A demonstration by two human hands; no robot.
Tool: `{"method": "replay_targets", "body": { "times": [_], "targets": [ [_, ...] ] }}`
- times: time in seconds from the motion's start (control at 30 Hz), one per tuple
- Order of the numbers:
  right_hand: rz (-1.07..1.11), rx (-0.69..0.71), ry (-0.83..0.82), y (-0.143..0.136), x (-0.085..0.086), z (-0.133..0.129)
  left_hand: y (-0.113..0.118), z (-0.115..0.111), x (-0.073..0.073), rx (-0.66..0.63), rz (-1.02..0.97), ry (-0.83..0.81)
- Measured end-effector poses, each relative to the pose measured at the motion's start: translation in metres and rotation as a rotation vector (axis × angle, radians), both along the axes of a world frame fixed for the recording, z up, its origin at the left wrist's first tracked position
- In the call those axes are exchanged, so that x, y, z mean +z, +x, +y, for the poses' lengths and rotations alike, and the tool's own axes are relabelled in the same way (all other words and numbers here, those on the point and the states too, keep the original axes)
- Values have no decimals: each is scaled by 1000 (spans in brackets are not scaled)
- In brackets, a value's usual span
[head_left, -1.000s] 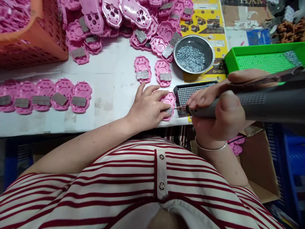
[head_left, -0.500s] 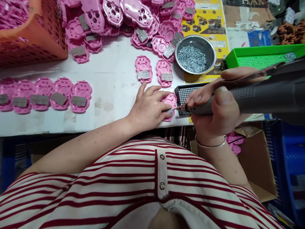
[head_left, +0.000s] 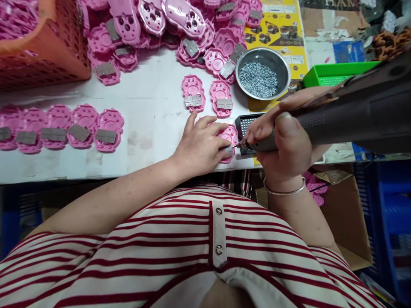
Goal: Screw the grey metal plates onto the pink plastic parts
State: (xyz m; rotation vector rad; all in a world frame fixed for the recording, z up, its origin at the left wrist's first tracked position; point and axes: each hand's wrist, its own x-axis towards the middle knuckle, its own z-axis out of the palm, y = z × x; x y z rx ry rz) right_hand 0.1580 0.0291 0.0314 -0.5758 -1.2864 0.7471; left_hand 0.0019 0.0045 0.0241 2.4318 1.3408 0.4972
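Note:
My left hand (head_left: 199, 146) rests on the table, its fingertips holding down a pink plastic shell (head_left: 229, 133) near the front edge. Part of that shell and its grey metal plate is hidden under my fingers. A dark electric screwdriver (head_left: 346, 119) is gripped in my right hand (head_left: 290, 147), with its bit pointing left at the shell beside my left fingertips. Whether the bit sits on a screw is too small to tell. Just beyond my left hand lie two more pink shells, a left one (head_left: 192, 87) and a right one (head_left: 220, 90), each with a grey plate.
A metal bowl (head_left: 239, 85) of small screws stands behind a black perforated tray (head_left: 245, 124). Farther right is a green tray (head_left: 342, 68). Several shells line up at left (head_left: 111, 119); more are piled (head_left: 141, 21) at the back beside an orange basket (head_left: 64, 47).
The screwdriver has tilted, its rear end rising in the picture, and my right hand has shifted slightly left. The bit has moved a little left too. My left hand stays in place.

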Motion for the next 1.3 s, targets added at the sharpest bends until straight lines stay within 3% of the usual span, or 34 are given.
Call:
{"method": "replay_targets", "body": {
  "times": [0.23,0.3,0.4,0.53,0.9,1.1,1.3],
  "targets": [
    [-56,-5,37,2,-7,3,1,1,3,6,-4,-18],
    [-47,2,117,5,-1,4,1,0,2,12,-6,-8],
    [-23,-102,206,12,14,2,1,-3,-1,25,-24,16],
    [2,-229,105,22,28,-8,2,-8,-5,36,-62,46],
    [26,-309,125,25,9,-6,2,-10,-7,54,-68,65],
    [53,-278,99,25,10,-7,2,-10,-7,53,-53,76],
    [131,-138,88,22,26,-18,-3,-14,-6,46,-37,108]
  ]
}}
